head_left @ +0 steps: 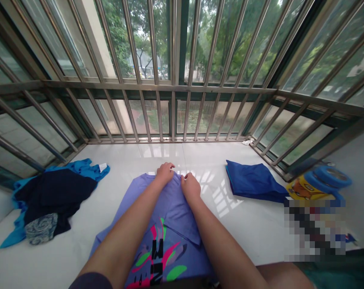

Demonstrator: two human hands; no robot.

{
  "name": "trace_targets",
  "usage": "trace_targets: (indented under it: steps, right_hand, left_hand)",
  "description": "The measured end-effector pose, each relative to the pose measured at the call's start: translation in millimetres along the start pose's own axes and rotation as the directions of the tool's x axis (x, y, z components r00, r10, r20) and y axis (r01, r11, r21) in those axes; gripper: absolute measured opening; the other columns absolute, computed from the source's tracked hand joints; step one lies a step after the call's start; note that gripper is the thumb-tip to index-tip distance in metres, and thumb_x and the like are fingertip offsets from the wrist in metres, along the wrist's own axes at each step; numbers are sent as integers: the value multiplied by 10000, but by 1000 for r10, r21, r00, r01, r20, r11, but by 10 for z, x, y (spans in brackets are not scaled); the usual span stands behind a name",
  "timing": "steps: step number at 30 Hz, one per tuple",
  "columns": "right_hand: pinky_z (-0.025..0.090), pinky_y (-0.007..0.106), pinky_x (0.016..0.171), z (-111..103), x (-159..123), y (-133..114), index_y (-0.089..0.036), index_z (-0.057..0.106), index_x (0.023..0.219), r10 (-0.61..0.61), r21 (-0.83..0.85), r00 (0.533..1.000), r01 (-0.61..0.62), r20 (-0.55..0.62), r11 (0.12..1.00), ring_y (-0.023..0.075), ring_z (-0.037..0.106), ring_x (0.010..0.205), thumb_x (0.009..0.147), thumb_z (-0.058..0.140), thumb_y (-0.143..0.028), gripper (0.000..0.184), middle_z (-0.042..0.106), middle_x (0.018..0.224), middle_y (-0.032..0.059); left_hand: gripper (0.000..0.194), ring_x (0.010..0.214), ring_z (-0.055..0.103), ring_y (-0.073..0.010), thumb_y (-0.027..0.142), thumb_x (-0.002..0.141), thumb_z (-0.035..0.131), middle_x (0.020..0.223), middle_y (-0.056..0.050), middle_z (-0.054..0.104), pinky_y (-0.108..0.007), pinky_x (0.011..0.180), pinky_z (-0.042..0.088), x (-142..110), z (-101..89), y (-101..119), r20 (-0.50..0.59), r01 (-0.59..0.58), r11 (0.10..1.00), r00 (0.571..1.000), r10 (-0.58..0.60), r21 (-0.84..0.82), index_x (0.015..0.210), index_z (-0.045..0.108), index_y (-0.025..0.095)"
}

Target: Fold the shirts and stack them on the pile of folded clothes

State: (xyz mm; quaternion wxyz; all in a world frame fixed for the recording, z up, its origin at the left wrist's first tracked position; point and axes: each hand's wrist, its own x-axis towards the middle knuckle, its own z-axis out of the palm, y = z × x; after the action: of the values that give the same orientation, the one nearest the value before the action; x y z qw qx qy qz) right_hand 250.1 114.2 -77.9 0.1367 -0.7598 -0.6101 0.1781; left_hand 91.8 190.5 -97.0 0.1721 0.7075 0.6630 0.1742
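Note:
A lavender T-shirt (170, 237) with a pink, green and black print lies spread on the white tiled sill (245, 224) in front of me. My left hand (164, 172) and my right hand (190, 187) rest side by side at its far edge, fingers curled down pinching the fabric there. One side of the shirt is folded inward under my right forearm.
A heap of dark navy and bright blue clothes (49, 196) lies at the left. A folded blue garment (254, 181) sits at the right. Beyond it lie a yellow printed item (305, 189) and blue rings (331, 176). Metal window bars (172, 86) enclose the sill.

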Motion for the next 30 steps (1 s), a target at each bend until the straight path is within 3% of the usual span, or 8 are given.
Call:
trace_targets:
  steps: [3,6,14,18,21,23,26,30]
  right_hand:
    - [509,341,843,35,5,-41,-166,644,1240,-22,-8,1000,22,13,1000,288,753,1080,1103,504,-530,413,753,1206,176]
    - [508,334,850,53,62,-48,-157,678,1198,-9,-17,999,10,39,1000,275,758,1069,1112,482,-396,321,757,1196,180]
    - [509,341,862,-306,261,95,-136,705,1204,1,-48,1000,0,22,999,274,748,1076,1128,331,-234,394,743,1200,208]
    - [497,340,976,-422,-208,194,-224,663,1291,-224,-54,975,224,7,973,252,694,1169,1140,447,-403,319,702,1308,139]
    - [529,408,972,-206,-820,301,-231,674,1221,-532,-120,838,544,118,830,314,678,1131,956,742,-632,485,718,1210,117]
    - [549,460,941,-23,-1123,382,-206,683,1180,-572,-196,800,599,180,776,359,677,1124,930,791,-573,457,726,1180,140]
    - [556,425,921,54,-1169,523,-218,693,1054,-528,-137,829,554,183,821,315,708,1071,1029,656,-316,108,754,1098,118]
    - [567,307,816,-308,-619,880,-242,669,963,-143,307,989,129,24,943,216,735,868,1071,529,-383,227,766,924,53]
  left_hand:
    - [304,1238,670,-317,454,977,672,1264,-147,741,-397,1019,514,-25,4,71,-26,16,999,1000,-15,51,1136,768,214]
    - [370,1173,691,-343,564,875,787,1173,-160,764,-389,956,526,-13,2,79,-13,50,995,999,-49,84,988,776,213]
    - [91,922,745,-221,333,941,745,963,-41,817,-293,775,497,0,-2,2,34,27,1000,999,-27,12,987,750,254]
    - [185,955,743,-213,235,1022,601,1064,-53,811,-303,804,504,-139,15,7,-50,-18,1000,999,17,-17,1179,697,257]
    - [158,1102,703,-244,296,1052,571,1142,-92,775,-342,950,504,-294,78,27,-110,-103,995,989,102,-5,1099,709,234]
    - [189,1169,660,-270,358,1051,588,1167,-114,745,-375,1030,479,-391,131,37,-137,-153,988,978,154,16,1030,720,224]
    - [243,1163,631,-295,414,1049,596,1128,-124,722,-414,1046,464,-481,192,35,-163,-179,983,969,184,47,978,726,222]
    - [300,1148,614,-322,472,1049,592,1116,-138,706,-449,1020,461,-491,213,10,-220,-134,989,964,146,70,970,724,214]
